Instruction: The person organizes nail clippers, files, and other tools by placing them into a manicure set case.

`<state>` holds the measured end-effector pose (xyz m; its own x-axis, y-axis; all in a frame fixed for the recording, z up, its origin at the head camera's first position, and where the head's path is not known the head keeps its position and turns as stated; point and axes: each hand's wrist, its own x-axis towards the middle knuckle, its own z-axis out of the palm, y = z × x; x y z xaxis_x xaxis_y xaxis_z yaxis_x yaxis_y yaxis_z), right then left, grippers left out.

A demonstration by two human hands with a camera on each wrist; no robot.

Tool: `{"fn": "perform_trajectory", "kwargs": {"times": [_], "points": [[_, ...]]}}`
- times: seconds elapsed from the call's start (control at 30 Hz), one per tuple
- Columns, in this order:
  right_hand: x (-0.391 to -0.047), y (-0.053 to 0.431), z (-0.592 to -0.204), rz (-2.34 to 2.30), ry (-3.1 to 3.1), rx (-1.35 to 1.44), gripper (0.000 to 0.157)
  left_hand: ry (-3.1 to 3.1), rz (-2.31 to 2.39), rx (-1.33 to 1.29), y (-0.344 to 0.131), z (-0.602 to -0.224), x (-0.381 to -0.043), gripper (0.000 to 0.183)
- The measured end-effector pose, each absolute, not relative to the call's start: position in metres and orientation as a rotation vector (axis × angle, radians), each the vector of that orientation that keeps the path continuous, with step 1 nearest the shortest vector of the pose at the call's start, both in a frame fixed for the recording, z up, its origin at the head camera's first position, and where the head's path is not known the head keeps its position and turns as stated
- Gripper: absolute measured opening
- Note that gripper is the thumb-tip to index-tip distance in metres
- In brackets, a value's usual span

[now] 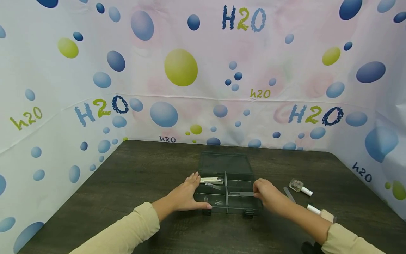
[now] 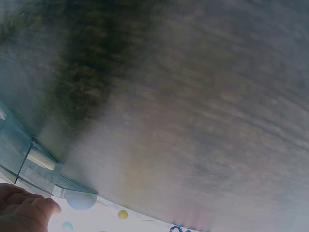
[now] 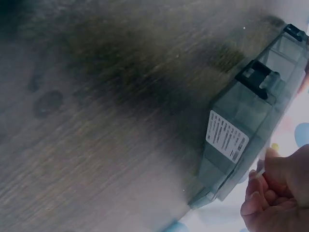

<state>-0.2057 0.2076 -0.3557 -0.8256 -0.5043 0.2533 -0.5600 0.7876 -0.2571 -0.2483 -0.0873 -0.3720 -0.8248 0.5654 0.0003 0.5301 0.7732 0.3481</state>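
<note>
A dark, see-through divided organizer box (image 1: 226,197) lies with its lid (image 1: 224,164) laid back. My left hand (image 1: 187,195) rests against the box's left side, fingers stretched out and thumb at the front rim. Between thumb and fingers my right hand (image 1: 266,195) pinches a slim silvery tool (image 1: 242,194) over the front right compartment. Only a bit of that tool shows in the right wrist view, so its exact kind is unclear. Nail clippers (image 1: 211,180) lie in the back left compartment, with a small clear piece (image 1: 213,186) in front of them.
Right of the box lie a nail file (image 1: 289,194), a clear nail polish bottle (image 1: 296,185) with a white cap, and a beige polish bottle (image 1: 327,215), partly behind the right forearm. A black object (image 1: 309,248) sits by the right sleeve. Two dark latches (image 1: 248,213) project at the box's front.
</note>
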Motion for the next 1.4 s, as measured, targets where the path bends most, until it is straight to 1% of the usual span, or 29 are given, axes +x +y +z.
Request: {"fn": "perform_trajectory", "kwargs": {"times": [0.17,0.33,0.57,0.67,0.9,1.03,1.13,1.27,1.4], "points": [[-0.206,0.202,-0.360,0.279,-2.770,0.845,0.018,2.859,0.504,0.898,-0.087,-0.371,-0.248,0.103],[-0.208,0.199,-0.363,0.085,-2.716,0.824,0.017,2.858,0.500,0.905,-0.086,-0.371,-0.248,0.102],[-0.211,0.196,-0.364,-0.024,-2.675,0.842,0.019,2.859,0.497,0.905,-0.085,-0.372,-0.249,0.103],[-0.210,0.195,-0.365,0.004,-2.707,0.833,0.020,2.865,0.487,0.909,-0.085,-0.373,-0.250,0.103],[-0.207,0.202,-0.359,0.311,-2.731,0.790,0.007,2.864,0.484,0.900,-0.085,-0.375,-0.250,0.104],[-0.205,0.214,-0.353,0.492,-2.641,0.668,0.009,2.862,0.490,0.896,-0.085,-0.375,-0.250,0.104],[-0.203,0.226,-0.353,0.582,-2.573,0.534,0.013,2.855,0.497,0.900,-0.086,-0.374,-0.250,0.103],[-0.198,0.243,-0.359,0.602,-2.525,0.345,0.021,2.848,0.504,0.912,-0.087,-0.373,-0.249,0.102],[-0.191,0.259,-0.370,0.607,-2.525,0.230,0.028,2.847,0.515,0.920,-0.088,-0.373,-0.249,0.102]]}}
